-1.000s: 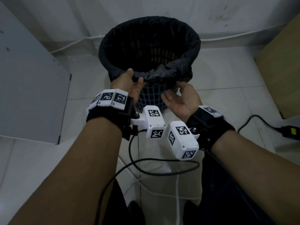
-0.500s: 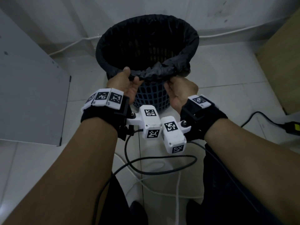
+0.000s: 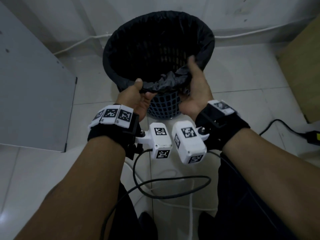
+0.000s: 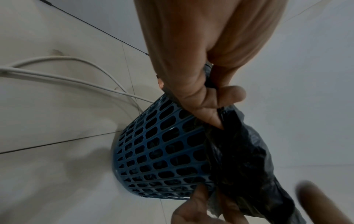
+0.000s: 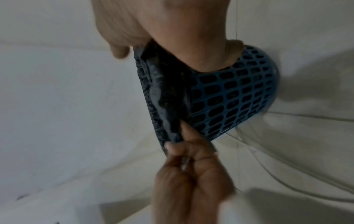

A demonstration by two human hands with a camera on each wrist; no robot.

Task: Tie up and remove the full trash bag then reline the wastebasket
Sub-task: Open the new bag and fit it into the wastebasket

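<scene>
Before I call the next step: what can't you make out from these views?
- Bag contents: head view, interior too dark.
- Right hand fingers: head view, behind the palm and bag; right wrist view blurred.
- Basket's far rim: both wrist views, hidden by hands and bag.
- Left hand fingertips: head view, tucked under the bag edge.

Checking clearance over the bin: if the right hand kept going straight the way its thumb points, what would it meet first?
Probably the far inner wall of the black trash bag; the right hand points into the open wastebasket, though depth is unclear.
</scene>
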